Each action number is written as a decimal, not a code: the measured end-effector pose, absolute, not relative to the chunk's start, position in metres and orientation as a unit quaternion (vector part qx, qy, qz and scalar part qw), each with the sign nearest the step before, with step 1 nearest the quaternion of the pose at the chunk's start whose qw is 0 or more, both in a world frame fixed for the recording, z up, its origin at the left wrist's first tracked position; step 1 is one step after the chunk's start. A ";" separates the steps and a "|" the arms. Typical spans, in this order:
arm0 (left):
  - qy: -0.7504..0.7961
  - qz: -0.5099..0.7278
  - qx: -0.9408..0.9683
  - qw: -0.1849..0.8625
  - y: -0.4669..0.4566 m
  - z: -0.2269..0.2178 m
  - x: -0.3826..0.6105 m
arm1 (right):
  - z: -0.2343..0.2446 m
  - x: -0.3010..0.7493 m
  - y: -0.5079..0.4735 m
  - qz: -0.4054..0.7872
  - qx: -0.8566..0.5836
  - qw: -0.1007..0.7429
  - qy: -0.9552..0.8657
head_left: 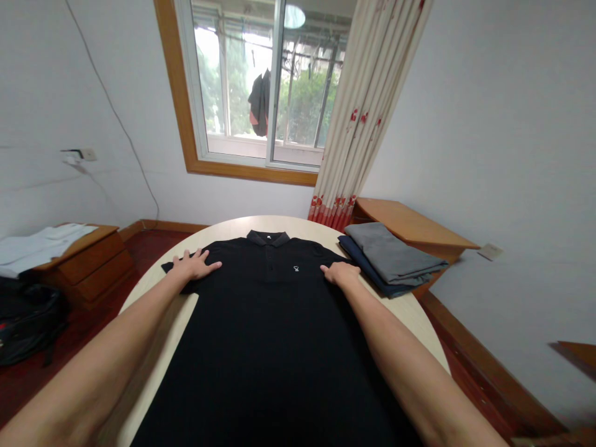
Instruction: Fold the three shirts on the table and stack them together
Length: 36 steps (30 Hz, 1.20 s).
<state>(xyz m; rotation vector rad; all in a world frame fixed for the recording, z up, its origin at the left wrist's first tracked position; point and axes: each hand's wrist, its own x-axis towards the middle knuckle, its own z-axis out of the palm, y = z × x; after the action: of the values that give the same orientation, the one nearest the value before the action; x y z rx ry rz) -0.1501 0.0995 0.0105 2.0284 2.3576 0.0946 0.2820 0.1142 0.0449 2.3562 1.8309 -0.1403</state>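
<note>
A black polo shirt lies front side up and spread out, its collar at the far end and a small white logo on the chest. My left hand rests with fingers spread on the sleeve at the left. On the opposite side, my right hand lies on the cloth where the other sleeve meets the body, thumb pointing inward; its other fingers are partly hidden. The lower part of the shirt runs out of view at the bottom.
Under the shirt is a round pale table. Folded grey trousers lie on dark blue folded cloth near my right hand. Wooden cabinets stand at the left and right. A black bag is on the floor.
</note>
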 end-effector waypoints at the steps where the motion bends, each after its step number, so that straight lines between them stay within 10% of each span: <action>1: 0.751 0.025 0.660 0.010 0.101 0.013 -0.140 | 0.046 0.273 0.114 -0.014 0.772 0.054 0.633; 36: 0.670 0.032 0.742 0.029 0.206 0.005 -0.031 | 0.006 0.194 0.234 -0.017 0.629 -0.057 0.775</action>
<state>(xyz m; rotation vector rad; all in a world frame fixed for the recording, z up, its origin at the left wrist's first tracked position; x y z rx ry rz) -0.0309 0.2064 0.0055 2.2878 2.0658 0.0982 0.1940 0.2337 0.0065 2.0496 2.5287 -0.0555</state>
